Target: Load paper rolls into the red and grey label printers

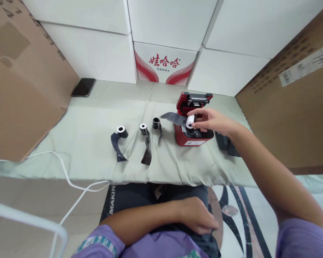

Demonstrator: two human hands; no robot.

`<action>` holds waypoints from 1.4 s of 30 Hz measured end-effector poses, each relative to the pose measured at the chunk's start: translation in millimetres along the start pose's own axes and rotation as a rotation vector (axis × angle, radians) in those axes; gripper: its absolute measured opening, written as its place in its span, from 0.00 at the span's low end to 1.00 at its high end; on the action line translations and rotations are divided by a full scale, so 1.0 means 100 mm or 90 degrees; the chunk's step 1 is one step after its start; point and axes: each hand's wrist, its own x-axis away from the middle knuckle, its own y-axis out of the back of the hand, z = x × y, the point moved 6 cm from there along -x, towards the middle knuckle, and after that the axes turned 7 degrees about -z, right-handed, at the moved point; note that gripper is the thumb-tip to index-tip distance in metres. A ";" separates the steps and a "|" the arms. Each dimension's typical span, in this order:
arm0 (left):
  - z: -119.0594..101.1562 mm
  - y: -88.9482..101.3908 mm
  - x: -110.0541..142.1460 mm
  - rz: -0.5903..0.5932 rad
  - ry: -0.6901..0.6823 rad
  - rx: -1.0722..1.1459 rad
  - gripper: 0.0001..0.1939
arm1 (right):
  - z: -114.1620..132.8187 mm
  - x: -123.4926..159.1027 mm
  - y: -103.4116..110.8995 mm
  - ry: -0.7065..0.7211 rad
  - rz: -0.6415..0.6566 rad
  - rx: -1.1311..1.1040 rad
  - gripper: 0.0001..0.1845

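Over the red printer [181, 138], my right hand [204, 119] pinches a small white paper roll [190, 122] between thumb and fingers. A dark strip [174, 118] trails from this roll to the left. The printer stands with its lid [195, 98] raised, and the roll is at its opening; how far in it sits, I cannot tell. My left hand [196, 216] lies across my lap, fingers curled together, with nothing visible in it. Left of the printer stand three more rolls with dark strips: a left one [122, 133], a middle one [143, 129] and a right one [156, 123].
A phone [84, 87] lies at the back left of the cloth-covered table [88, 132]. Cardboard boxes flank both sides, left [29, 93] and right [293, 118]. White boxes [164, 21] line the back. A dark item [227, 145] lies right of the printer. A white cable [61, 168] hangs at left.
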 end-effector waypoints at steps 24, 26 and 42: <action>0.00 -0.09 0.01 -0.034 -0.036 0.028 0.08 | 0.25 -0.13 0.16 0.161 -0.085 0.284 0.27; 0.00 -0.09 0.01 -0.036 -0.041 0.033 0.08 | 0.25 -0.12 0.19 0.277 -0.100 0.352 0.25; 0.50 2.69 0.49 -0.521 0.281 -0.062 0.11 | -0.05 -0.56 -0.19 0.207 -0.024 0.419 0.11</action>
